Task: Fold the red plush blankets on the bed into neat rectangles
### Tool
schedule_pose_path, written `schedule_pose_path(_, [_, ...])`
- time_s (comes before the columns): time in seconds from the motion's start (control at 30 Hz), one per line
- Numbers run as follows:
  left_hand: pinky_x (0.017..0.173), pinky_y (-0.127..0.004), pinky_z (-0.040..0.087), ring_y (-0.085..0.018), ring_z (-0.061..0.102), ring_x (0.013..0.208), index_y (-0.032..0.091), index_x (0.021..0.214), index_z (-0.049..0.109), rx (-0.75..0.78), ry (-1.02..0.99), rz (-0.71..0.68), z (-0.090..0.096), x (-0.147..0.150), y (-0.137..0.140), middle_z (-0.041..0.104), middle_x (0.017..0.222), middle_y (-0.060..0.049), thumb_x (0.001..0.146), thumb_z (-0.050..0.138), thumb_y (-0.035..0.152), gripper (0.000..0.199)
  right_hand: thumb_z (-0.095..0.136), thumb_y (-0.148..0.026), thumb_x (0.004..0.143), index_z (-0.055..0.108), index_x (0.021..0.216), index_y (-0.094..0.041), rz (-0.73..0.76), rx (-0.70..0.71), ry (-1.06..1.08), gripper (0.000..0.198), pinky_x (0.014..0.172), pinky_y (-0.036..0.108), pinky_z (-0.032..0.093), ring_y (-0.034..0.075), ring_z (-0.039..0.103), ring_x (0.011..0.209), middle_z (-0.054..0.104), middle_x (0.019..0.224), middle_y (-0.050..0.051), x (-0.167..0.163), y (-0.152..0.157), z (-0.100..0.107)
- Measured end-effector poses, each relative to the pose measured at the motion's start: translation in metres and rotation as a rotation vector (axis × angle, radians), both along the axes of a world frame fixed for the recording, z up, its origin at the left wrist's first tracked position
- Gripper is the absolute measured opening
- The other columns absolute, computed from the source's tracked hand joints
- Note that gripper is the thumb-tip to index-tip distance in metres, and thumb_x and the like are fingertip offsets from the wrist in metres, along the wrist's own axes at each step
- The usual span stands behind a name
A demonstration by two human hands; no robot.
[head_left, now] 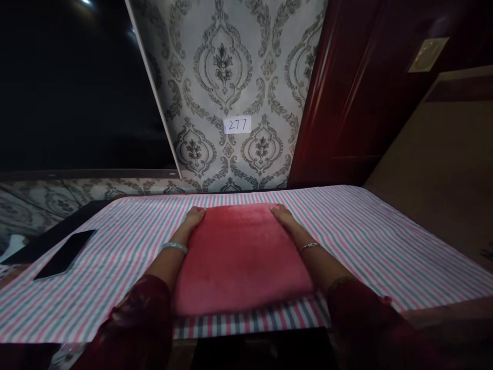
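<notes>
A red plush cloth (242, 257), folded into a thick, near-rectangular pad, lies on the striped table cover in front of me. At its far left corner, my left hand (195, 216) is closed on the edge, with the thumb on top and the other fingers mostly hidden. My right hand (283, 214) grips the far right corner in much the same way. Both arms reach forward along the cloth's sides. Its near edge looks slightly blurred and stops short of the table's front edge.
The striped table cover (377, 241) spreads under everything. On it, a black phone (67, 253) lies at the left. Behind stand a large dark screen (77, 92), patterned wallpaper with a paper label (238, 125) reading 277, and a dark red wooden panel (346, 92). A cardboard-brown surface (442, 169) rises at right.
</notes>
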State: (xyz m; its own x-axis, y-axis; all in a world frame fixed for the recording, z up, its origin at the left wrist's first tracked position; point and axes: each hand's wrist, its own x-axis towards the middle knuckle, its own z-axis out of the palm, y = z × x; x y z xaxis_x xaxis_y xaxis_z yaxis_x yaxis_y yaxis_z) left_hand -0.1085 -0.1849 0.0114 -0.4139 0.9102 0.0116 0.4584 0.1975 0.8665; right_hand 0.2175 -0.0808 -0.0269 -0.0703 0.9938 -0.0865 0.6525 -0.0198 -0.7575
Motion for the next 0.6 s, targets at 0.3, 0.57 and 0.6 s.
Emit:
schedule_pose_path(0.3, [0.083, -0.032, 0.055, -0.019, 0.062, 0.097, 0.019, 0.109, 0.064, 0.356, 0.128, 0.113, 0.076, 0.021, -0.053, 0.065, 0.105, -0.002, 0.094, 0.06, 0.041, 0.027, 0.074, -0.047, 0.082, 0.063, 0.121, -0.02, 0.169, 0.078, 0.816, 0.048, 0.089, 0.036, 0.057, 0.022, 0.072, 0.097, 0.075, 0.111, 0.009, 0.057, -0.044, 0.054])
schedule_pose_path(0.57, [0.063, -0.029, 0.051, -0.016, 0.061, 0.072, 0.025, 0.094, 0.065, 0.679, 0.087, 0.145, 0.153, 0.018, -0.087, 0.068, 0.084, 0.0, 0.083, 0.067, 0.048, 0.026, 0.07, -0.057, 0.085, 0.061, 0.131, -0.031, 0.257, 0.538, 0.68, 0.054, 0.088, 0.037, 0.057, 0.022, 0.069, 0.104, 0.072, 0.116, 0.005, 0.093, -0.065, 0.137])
schedule_pose_path(0.6, [0.063, -0.029, 0.05, -0.016, 0.061, 0.071, 0.024, 0.091, 0.064, 0.631, 0.083, 0.134, 0.146, 0.014, -0.074, 0.067, 0.081, 0.0, 0.081, 0.068, 0.049, 0.027, 0.07, -0.055, 0.085, 0.06, 0.133, -0.029, 0.245, 0.526, 0.693, 0.055, 0.089, 0.037, 0.056, 0.021, 0.068, 0.104, 0.071, 0.119, 0.005, 0.086, -0.053, 0.132])
